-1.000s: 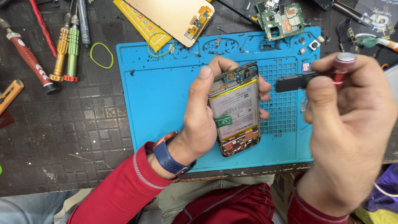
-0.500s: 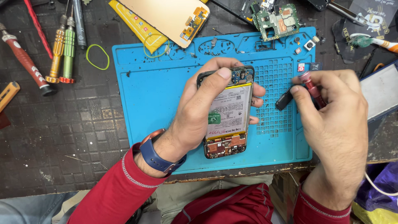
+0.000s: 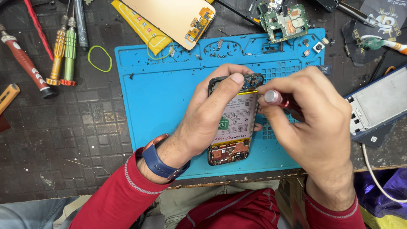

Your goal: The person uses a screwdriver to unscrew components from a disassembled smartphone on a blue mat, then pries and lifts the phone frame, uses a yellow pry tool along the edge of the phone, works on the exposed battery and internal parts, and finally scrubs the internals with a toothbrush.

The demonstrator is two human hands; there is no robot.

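My left hand grips an opened phone with its back off, battery and small boards showing, held just above a blue silicone work mat. The thumb presses on the phone's top edge. My right hand holds a red-handled screwdriver by its shaft, silver cap end up, with the tip hidden against the phone's upper right side. A blue watch band wraps my left wrist.
Several screwdrivers lie at the upper left beside a green rubber band. A detached screen panel and a green circuit board rest at the top. Another phone frame lies at the right edge.
My right hand has moved left and brought the screwdriver against the phone's upper right side. The left hand lowered the phone slightly and keeps gripping it.
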